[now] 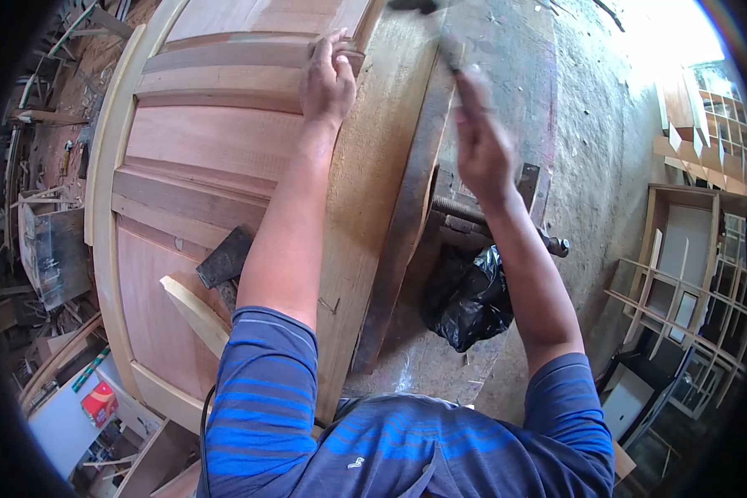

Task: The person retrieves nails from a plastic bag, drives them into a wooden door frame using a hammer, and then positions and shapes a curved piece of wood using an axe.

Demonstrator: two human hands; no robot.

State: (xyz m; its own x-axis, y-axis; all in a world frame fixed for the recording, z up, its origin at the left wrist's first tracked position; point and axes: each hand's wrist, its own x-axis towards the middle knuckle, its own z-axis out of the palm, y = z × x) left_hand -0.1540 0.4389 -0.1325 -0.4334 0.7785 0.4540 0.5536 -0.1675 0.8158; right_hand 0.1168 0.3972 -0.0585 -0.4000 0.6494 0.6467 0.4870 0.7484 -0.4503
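Note:
A wooden panelled door (216, 137) lies in front of me, its pale edge board (365, 166) running along its right side. My left hand (328, 87) is at that edge, its fingers closed around a small brown piece of wood (354, 60). To the right, my right hand (483, 149) grips the handle of a hammer (450, 54), raised above the bench. Motion blurs the hammer, and the top frame edge partly cuts off its dark head. By my left forearm, a dark block (225, 256) and a pointed wood offcut (195, 309) rest on the door.
A metal vise (461, 214) is fixed to the workbench (506, 91) under my right forearm. Beside it sits a black plastic bag (471, 303). Wooden frames and a cabinet (685, 241) stand on the right. Scrap wood and a grey box (58, 249) are at left.

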